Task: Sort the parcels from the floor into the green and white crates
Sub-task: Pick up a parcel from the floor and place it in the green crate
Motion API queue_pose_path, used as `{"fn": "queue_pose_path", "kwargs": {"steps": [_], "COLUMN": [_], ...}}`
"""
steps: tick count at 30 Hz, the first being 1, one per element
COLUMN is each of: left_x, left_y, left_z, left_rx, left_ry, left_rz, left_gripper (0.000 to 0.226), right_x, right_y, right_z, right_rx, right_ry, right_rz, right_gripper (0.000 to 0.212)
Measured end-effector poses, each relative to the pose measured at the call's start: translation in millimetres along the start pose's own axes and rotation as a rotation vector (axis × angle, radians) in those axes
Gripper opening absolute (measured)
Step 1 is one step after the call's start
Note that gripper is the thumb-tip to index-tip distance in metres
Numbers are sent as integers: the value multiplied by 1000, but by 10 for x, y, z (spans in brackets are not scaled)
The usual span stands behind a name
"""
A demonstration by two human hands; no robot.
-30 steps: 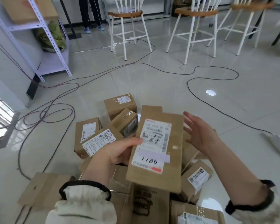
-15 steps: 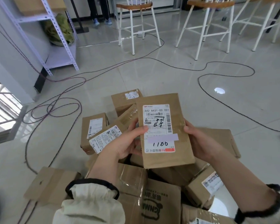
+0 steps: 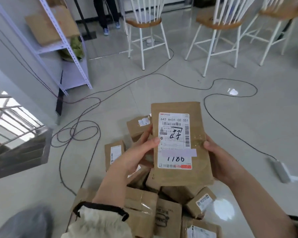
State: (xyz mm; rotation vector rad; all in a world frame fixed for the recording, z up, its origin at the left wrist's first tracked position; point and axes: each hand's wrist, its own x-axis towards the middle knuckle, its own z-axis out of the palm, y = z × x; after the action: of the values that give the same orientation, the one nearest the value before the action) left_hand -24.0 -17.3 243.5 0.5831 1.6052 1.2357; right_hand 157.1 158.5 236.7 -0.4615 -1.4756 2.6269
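At far left a metal shelf rack [image 3: 65,54] stands against the wall, and loose cables [image 3: 76,133] loop over the tiled floor beside it. Next comes the left hand [image 3: 136,157], grasping the left edge of a flat brown paper parcel [image 3: 196,172], thumb on the front face and fingers hidden behind. The parcel is held upright in the air above the heap of remaining parcels [image 3: 141,208] on the floor, its shipping label [image 3: 175,140] turned squarely toward the camera. The right hand [image 3: 218,162] grasps the opposite edge, thumb pressed at the side. A second ago that hand was spread and clear of the parcel, which lay tilted in the left hand alone; now both hands steady it and it sits higher and straighter. That suggests the label is being read to choose a crate, so this parcel is picked but not yet sorted. Neither the green nor the white crate is in view, so the drop likely calls for a turn away from the heap. At far right a grey power strip [image 3: 279,169] lies on the floor.
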Motion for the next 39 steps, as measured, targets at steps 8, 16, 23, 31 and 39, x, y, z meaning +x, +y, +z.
{"fn": "queue_pose_path", "kwargs": {"steps": [8,16,23,31,39], "left_x": [-1273,-2466,-2959,-3048,-2782], "left_y": [2593,3736,3627,3833,4127], "left_z": [389,586,693,918,1206], "left_rx": [56,81,106,84,98], "left_ry": [-37,86,159,214,74], "left_rz": [27,222,226,295,354], "left_gripper": [95,83,70,70,66], "right_x": [-1219,-1909,-2157,-2446,-2758], "right_y": [-2209,-3289,-3065,-3303,-3518], "right_z": [1338,2208,2416,2467,2351], "right_rx": [-100,-261,-205,-251,-164], "right_ry": [133,46,3,73,308], "right_rz": [-110,-191,-188,-242,-330], "right_gripper": [55,58,59,60,56]}}
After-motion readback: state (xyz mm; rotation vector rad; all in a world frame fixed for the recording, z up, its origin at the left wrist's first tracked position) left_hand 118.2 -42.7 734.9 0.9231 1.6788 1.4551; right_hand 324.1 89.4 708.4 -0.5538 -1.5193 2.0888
